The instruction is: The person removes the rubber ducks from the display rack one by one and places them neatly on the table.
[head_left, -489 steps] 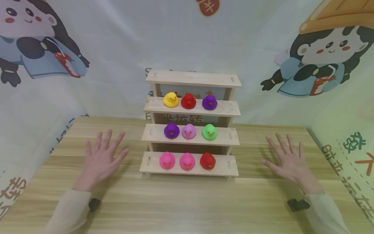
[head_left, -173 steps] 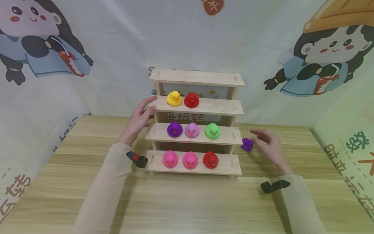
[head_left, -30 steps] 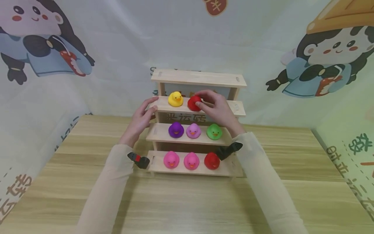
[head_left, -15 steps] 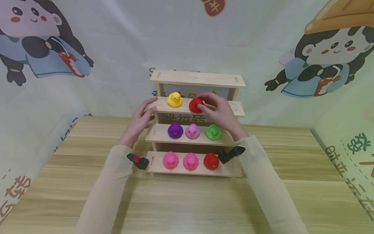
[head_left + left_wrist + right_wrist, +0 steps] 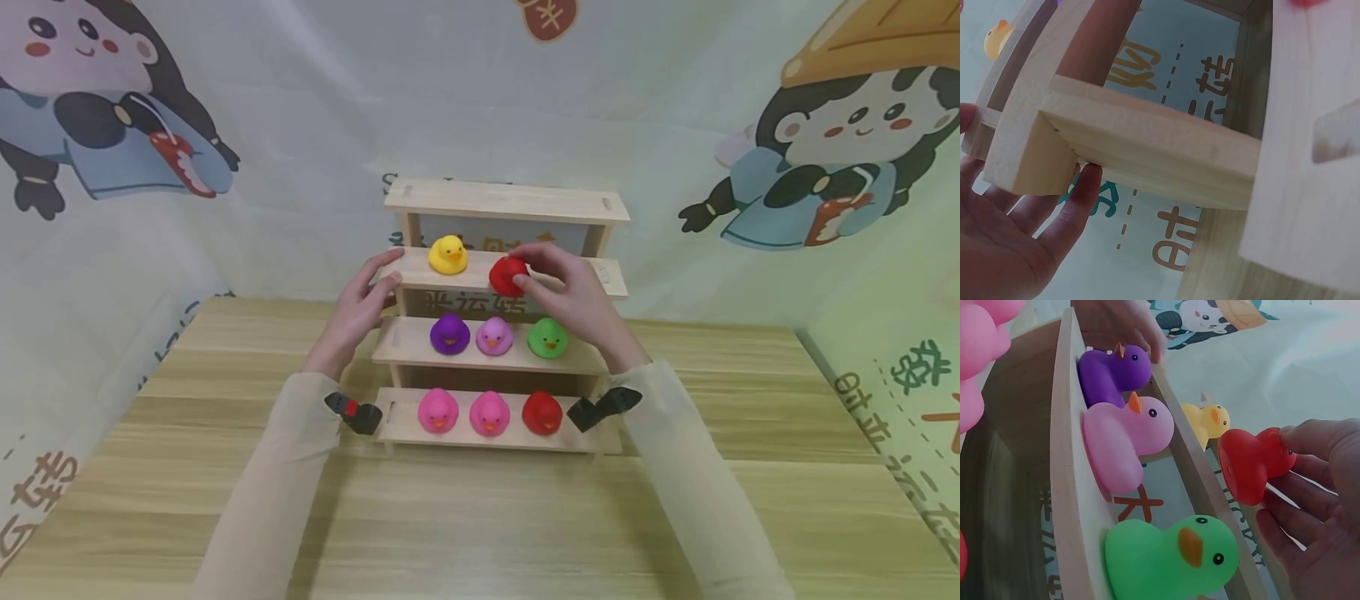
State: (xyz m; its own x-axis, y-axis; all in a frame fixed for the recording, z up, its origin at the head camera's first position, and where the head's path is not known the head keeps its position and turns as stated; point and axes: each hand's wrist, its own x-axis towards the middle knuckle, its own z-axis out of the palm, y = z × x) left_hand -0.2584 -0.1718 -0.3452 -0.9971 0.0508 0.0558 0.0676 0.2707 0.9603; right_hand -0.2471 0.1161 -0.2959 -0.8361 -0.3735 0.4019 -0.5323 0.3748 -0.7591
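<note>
In the head view my right hand (image 5: 577, 296) pinches a red rubber duck (image 5: 507, 277) between thumb and fingers at the front of the second board from the top. The right wrist view shows this duck (image 5: 1249, 464) tilted and off the board. My left hand (image 5: 360, 304) grips the left end of that same board on the wooden stepped rack (image 5: 506, 200); its fingers wrap the wood in the left wrist view. A yellow duck (image 5: 448, 256) sits on this board, left of the red one. Below stand a purple duck (image 5: 450, 335), a light pink duck (image 5: 494, 337) and a green duck (image 5: 548, 339).
The lowest board holds two bright pink ducks (image 5: 438, 412) and another red duck (image 5: 542, 414). A wood-grain table (image 5: 480, 517) bears the rack. Behind it hangs a printed cloth (image 5: 315, 150). My right forearm covers the table just right of the rack.
My right hand has left the purple duck on the table and taken the red duck from its place, moving it right and towards me. My left hand has kept its grip on the rack.
</note>
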